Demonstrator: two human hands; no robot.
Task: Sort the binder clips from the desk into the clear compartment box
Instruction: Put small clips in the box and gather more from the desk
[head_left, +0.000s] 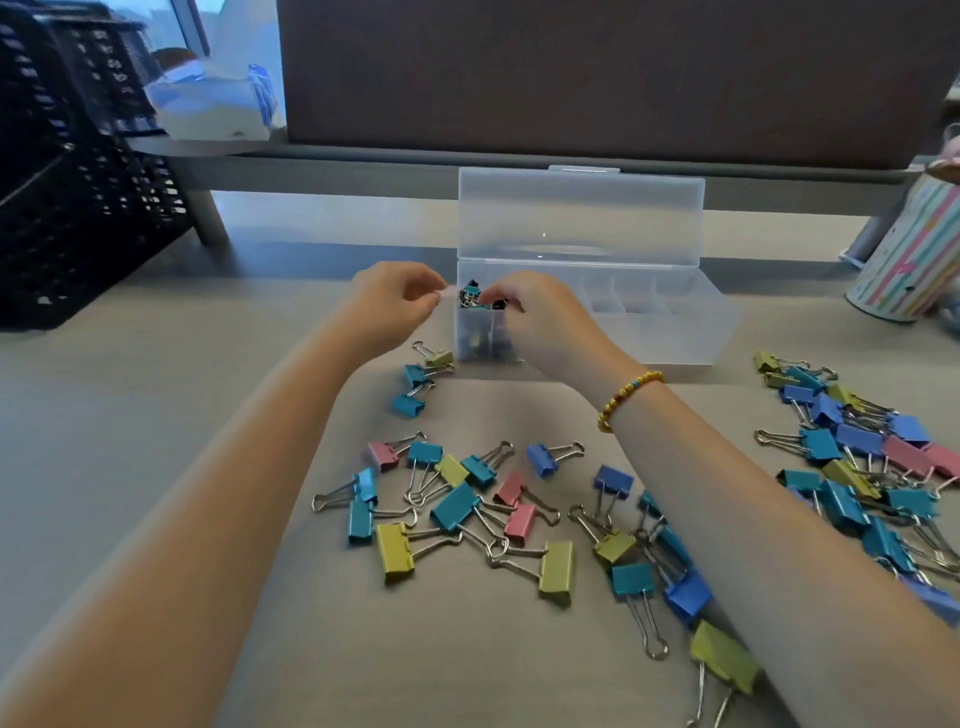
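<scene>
We're curling both hands, left hand (395, 301) and right hand (540, 319), over one clear plastic box (675, 332); grips unclear. Metal binder clips (457, 506) uncountable.

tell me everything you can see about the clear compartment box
The clear compartment box is frosted translucent plastic, long and rectangular, standing on the grey desk. Its hinged lid stands open and upright at the back, latch tab on top. Dividers split it into compartments; the leftmost holds small binder clips, the others look empty. The left hand and right hand are at its left end.
</scene>
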